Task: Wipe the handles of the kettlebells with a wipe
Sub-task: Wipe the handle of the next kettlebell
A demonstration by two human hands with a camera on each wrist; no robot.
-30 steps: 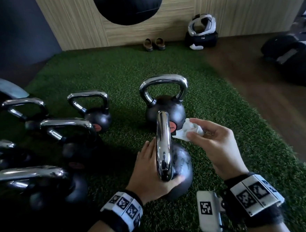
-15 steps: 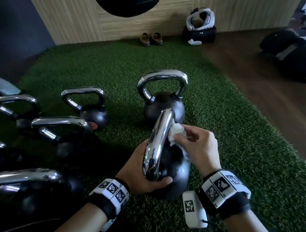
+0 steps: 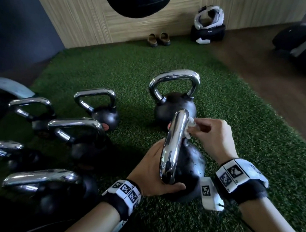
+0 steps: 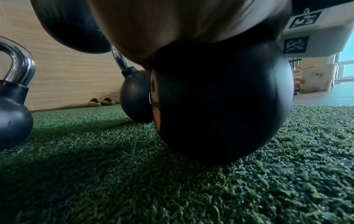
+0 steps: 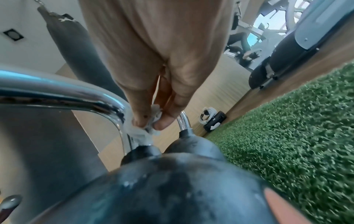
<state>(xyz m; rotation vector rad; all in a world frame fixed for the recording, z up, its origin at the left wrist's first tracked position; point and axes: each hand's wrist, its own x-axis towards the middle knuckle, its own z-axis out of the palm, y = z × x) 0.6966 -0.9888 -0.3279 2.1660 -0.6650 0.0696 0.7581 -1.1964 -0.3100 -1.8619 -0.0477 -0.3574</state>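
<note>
Scrubbing hard could roll the tilted kettlebell [image 3: 191, 164], center frame, away from your left hand [image 3: 152, 170] gripping its body while your right hand [image 3: 213, 138] pinches the wipe [image 3: 190, 124] on its handle [image 3: 175, 141].

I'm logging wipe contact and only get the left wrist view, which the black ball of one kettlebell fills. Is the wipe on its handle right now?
Observer: Yes. In the head view the right hand pinches the white wipe against the chrome handle of the near kettlebell.
Operator: Which part of the handle?
Observer: The right wrist view shows the wipe on the far upright, just above its black collar.
Operator: And how does the left hand sit?
Observer: In the head view the left hand cups the ball's left side, its thumb lying across the near face below the handle.
</note>
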